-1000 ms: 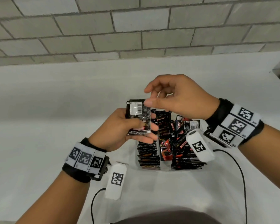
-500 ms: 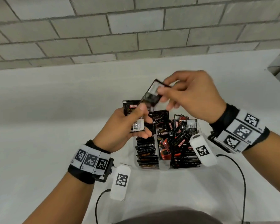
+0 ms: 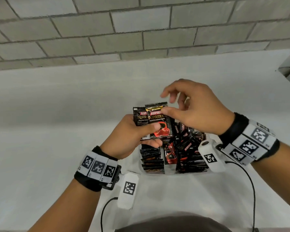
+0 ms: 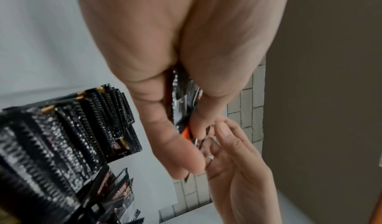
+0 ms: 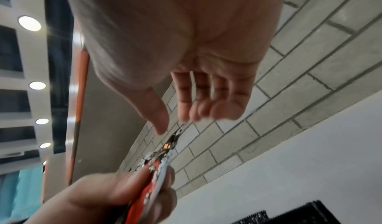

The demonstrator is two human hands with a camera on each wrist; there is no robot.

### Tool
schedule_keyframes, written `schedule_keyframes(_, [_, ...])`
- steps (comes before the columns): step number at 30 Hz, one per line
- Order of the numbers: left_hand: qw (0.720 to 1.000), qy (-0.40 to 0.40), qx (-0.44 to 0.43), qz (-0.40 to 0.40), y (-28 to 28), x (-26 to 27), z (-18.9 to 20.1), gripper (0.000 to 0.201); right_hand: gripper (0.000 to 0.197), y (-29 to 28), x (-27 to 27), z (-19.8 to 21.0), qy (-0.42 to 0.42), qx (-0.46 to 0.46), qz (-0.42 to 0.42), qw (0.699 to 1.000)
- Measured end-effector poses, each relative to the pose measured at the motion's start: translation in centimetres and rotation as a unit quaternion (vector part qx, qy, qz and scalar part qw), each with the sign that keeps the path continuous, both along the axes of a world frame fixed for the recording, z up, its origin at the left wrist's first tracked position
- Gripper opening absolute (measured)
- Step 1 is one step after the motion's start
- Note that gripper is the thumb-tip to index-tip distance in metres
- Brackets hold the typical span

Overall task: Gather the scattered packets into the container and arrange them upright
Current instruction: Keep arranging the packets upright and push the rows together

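My left hand (image 3: 155, 134) grips a small stack of black coffee packets (image 3: 157, 121) upright, printed fronts facing me, above the container's far left corner. The clear container (image 3: 169, 172) on the white table holds many more packets (image 3: 151, 158): a neat upright row at left, a jumbled heap at right. My right hand (image 3: 166, 102) hovers over the held stack with its thumb touching the front packet's top right corner and its other fingers loosely spread. In the right wrist view those fingers (image 5: 184, 106) stay clear of the stack's top edge (image 5: 165, 147).
A brick wall (image 3: 141, 30) runs behind the white table (image 3: 57, 114). Wrist cameras with cables hang below both wrists, the right one (image 3: 211, 158) over the container's right side. The table's right end (image 3: 285, 64) stops near a corner.
My right hand lifted one packet off the stack, turned it over, and laid it front-facing on the stack in my left hand. Its pinch has since loosened to a thumb touch.
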State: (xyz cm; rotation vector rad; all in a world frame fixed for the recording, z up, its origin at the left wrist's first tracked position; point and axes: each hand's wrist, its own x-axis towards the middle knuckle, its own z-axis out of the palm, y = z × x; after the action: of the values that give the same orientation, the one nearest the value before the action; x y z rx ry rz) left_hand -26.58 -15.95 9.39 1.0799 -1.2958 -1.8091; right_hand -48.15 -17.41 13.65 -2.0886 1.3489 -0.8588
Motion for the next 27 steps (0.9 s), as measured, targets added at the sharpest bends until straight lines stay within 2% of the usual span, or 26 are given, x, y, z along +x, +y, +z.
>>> schedule_keyframes(2, [0.999,-0.035,-0.022,-0.015,-0.1,0.0,0.2,0.023,0.032,-0.6,0.1,0.2,-0.005,0.057,-0.002,0.998])
schedule_keyframes(4, [0.996,-0.078,-0.051,-0.008,-0.4,0.1,0.2,0.021,0.021,-1.3,0.0,0.4,-0.005,0.103,0.0,0.995])
schedule_keyframes(6, [0.989,-0.122,-0.076,0.039,-1.0,0.5,0.0,0.018,0.012,-2.1,-0.5,0.3,-0.027,0.113,-0.024,0.993])
schedule_keyframes(8, [0.981,-0.148,-0.08,0.1,-1.8,1.3,-0.2,0.01,0.01,-2.9,-1.2,-0.2,-0.028,0.108,-0.043,0.993])
schedule_keyframes(10, [0.978,-0.15,-0.073,0.128,-2.3,2.2,-0.2,0.007,0.012,-3.5,-1.8,-1.0,0.017,0.107,-0.041,0.993])
schedule_keyframes(13, [0.975,-0.158,-0.068,0.139,-2.7,3.2,-0.1,0.022,0.013,-3.8,-2.2,-2.7,0.095,0.105,-0.02,0.99])
schedule_keyframes(16, [0.975,-0.155,-0.066,0.142,-2.6,3.5,-0.1,0.03,0.013,-4.1,-1.9,-3.9,0.151,0.053,0.011,0.987])
schedule_keyframes(20, [0.979,-0.153,-0.055,0.124,-2.1,3.1,-0.4,0.029,0.01,-4.6,-1.6,-4.7,0.202,0.031,0.047,0.978])
schedule_keyframes(23, [0.979,-0.158,-0.049,0.118,-1.9,3.0,-0.5,0.027,0.007,-4.5,-1.0,-5.6,0.274,0.042,0.061,0.959])
schedule_keyframes(27, [0.98,-0.165,-0.05,0.095,-1.7,2.7,-0.3,0.026,0.01,-5.0,-1.0,-5.8,0.278,0.047,0.043,0.959])
